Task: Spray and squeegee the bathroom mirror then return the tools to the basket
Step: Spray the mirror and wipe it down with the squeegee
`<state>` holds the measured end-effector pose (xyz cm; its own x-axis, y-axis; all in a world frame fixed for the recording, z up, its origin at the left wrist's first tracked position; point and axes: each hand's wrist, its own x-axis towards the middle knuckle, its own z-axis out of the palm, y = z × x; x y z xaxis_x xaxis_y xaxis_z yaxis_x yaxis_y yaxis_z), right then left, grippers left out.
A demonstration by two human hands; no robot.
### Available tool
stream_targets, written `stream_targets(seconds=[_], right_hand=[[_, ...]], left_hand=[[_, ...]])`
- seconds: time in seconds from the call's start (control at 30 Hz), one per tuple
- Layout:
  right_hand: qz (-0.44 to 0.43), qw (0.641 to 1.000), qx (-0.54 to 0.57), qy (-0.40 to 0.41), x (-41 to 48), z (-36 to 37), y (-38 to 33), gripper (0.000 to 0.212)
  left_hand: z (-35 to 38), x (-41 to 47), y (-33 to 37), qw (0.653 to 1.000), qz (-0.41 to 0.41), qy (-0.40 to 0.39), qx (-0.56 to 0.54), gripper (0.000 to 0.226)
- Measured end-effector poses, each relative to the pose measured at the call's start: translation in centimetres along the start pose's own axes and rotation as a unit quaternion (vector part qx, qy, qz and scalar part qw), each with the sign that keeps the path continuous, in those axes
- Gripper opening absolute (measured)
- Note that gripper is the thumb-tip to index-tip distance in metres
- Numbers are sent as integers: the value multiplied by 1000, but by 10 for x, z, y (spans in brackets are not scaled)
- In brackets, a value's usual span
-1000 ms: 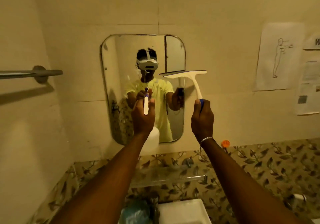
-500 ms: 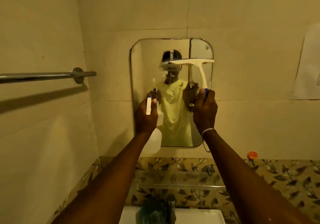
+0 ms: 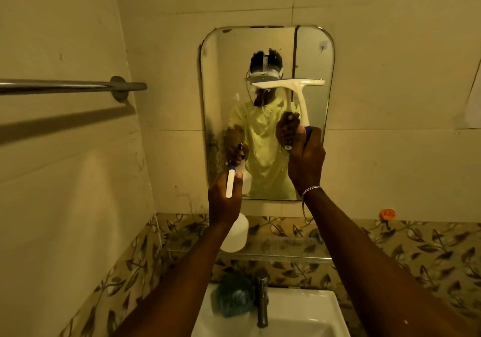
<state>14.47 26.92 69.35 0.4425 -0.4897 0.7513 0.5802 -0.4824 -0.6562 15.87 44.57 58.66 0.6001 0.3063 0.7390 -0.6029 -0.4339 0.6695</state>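
A rounded wall mirror (image 3: 221, 89) hangs straight ahead, its glass streaked with wet drops. My right hand (image 3: 305, 162) grips the blue handle of a white squeegee (image 3: 299, 94); its blade lies level against the right half of the mirror, roughly mid-height. My left hand (image 3: 225, 203) is wrapped around a white spray bottle (image 3: 235, 237) in front of the mirror's lower left corner, with the white trigger head poking up above my fingers. The basket is not in sight.
A metal towel bar (image 3: 73, 85) juts from the left wall. Below the mirror run a glass shelf (image 3: 281, 254), a tap (image 3: 261, 297) and a white sink (image 3: 299, 316) with a green scrubber (image 3: 234, 300). An orange hook (image 3: 387, 214) is on the right wall.
The squeegee moved left from the bare wall onto the mirror and its blade came down the glass. My left hand with the bottle dropped lower. The view swung left.
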Motion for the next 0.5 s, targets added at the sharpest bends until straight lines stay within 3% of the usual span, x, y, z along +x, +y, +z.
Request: stream_targets(seconds=[0.3, 0.5], right_hand=[[44, 996, 68, -37, -4, 11, -29, 34], [41, 989, 126, -72, 10, 47, -66, 36]], left_hand=[[-11, -52, -52, 992, -114, -34, 46, 26], [-30, -53, -71, 994, -104, -32, 17, 16]])
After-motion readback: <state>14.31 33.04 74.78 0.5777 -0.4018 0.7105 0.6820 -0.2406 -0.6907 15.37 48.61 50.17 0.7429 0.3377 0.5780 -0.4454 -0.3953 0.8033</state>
